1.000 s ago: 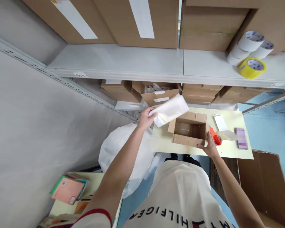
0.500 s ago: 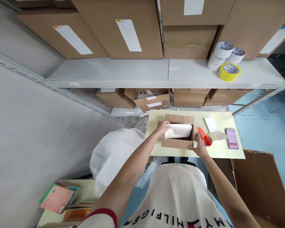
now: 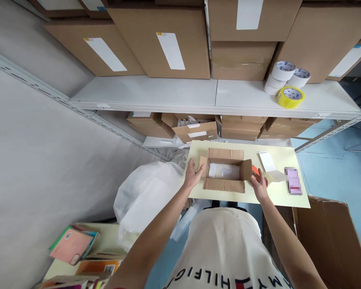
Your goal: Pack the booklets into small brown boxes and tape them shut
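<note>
A small cardboard box [image 3: 224,185] stands on the pale yellow table with its flaps folded outward. Inside it lies a white wrapped packet [image 3: 224,171], below the rim. My left hand [image 3: 193,175] is at the box's left flap, fingers apart and holding nothing. On the other side, my right hand [image 3: 259,186] is beside the right flap with its fingers spread. Just behind that hand is an orange tape dispenser [image 3: 255,170], partly hidden by the fingers.
On the table [image 3: 198,149] a white paper [image 3: 267,161] and a blurred purple item [image 3: 293,181] lie to the right. Tape rolls [image 3: 290,97] and large cartons fill the shelf [image 3: 174,90]. A white plastic bag [image 3: 147,196] is at left, a big open carton [image 3: 327,237] at lower right.
The white packet has gone down into the box, and my left hand has let go of it and moved left. My right hand has shifted slightly right, off the box.
</note>
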The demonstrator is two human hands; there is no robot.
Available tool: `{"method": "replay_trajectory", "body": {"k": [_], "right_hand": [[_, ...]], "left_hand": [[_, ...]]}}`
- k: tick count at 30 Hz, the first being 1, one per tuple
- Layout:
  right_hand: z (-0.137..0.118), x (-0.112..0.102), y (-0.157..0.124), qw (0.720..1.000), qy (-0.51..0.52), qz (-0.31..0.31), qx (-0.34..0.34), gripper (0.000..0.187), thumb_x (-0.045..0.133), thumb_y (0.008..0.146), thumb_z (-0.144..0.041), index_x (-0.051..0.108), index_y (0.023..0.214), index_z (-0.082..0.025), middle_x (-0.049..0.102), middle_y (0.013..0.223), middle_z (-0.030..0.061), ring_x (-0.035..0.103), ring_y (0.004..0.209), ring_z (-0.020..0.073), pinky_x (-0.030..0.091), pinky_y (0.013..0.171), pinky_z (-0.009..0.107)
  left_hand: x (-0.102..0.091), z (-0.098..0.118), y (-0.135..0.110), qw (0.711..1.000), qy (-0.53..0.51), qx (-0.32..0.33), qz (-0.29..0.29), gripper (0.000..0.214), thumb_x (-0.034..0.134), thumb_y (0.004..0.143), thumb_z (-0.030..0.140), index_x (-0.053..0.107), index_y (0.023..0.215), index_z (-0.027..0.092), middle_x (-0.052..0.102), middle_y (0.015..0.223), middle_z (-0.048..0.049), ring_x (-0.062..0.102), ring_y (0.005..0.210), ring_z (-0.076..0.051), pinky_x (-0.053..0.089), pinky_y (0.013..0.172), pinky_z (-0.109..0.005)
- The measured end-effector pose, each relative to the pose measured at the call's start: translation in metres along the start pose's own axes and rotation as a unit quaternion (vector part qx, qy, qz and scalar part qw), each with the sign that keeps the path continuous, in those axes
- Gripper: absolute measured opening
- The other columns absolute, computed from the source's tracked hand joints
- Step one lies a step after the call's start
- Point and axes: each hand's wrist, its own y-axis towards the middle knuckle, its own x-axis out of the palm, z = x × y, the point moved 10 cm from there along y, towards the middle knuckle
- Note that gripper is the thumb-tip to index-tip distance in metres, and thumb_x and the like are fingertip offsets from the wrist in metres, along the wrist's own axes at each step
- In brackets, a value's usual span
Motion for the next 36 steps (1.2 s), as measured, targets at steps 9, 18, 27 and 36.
{"method": "replay_trajectory", "body": {"k": [9,18,27,36], "right_hand": [[-0.032,0.045,-0.013,0.806,-0.478,-0.281,-0.205,0.072,0.062,0.070,-0.013,0.050,0.140,-0.024,0.033,0.157,0.0091,0.030,0.144,0.0330,0.027,0.116,0.058],[-0.047,0.028,0.035,0.925,-0.322,-0.079,-0.187,0.043,0.060,0.083,-0.045,0.060,0.120,-0.022,0.061,0.127,0.0144,0.064,0.108,0.0300,0.053,0.092,0.051],[-0.039,0.039,0.078,0.986,-0.129,-0.073,-0.079,0.080,0.061,0.077,-0.036,0.026,0.149,-0.029,0.055,0.136,0.0103,0.053,0.127,0.0255,0.045,0.103,0.049],[-0.032,0.043,0.034,0.926,-0.327,-0.113,-0.154,0.048,0.059,0.079,-0.027,0.058,0.127,-0.025,0.036,0.154,0.0101,0.035,0.142,0.0305,0.041,0.108,0.053]], "left_hand": [[0.054,-0.003,-0.048,0.872,0.198,0.228,-0.384,0.117,0.082,0.048,0.064,0.040,0.145,0.014,0.028,0.156,-0.0213,0.022,0.146,-0.039,0.016,0.119,-0.053],[0.034,-0.035,0.002,0.994,0.022,0.052,-0.090,0.036,0.062,0.082,0.023,0.054,0.116,0.020,0.068,0.111,-0.0108,0.068,0.100,-0.022,0.056,0.083,-0.038],[0.050,-0.063,0.001,0.998,-0.057,-0.026,-0.004,0.050,0.061,0.080,0.015,0.044,0.127,0.017,0.065,0.110,-0.0129,0.068,0.093,-0.021,0.057,0.081,-0.038],[0.058,-0.037,0.002,0.992,0.033,0.104,-0.065,0.057,0.050,0.080,0.009,0.046,0.137,0.017,0.056,0.137,-0.0149,0.056,0.125,-0.025,0.047,0.106,-0.043]]}}
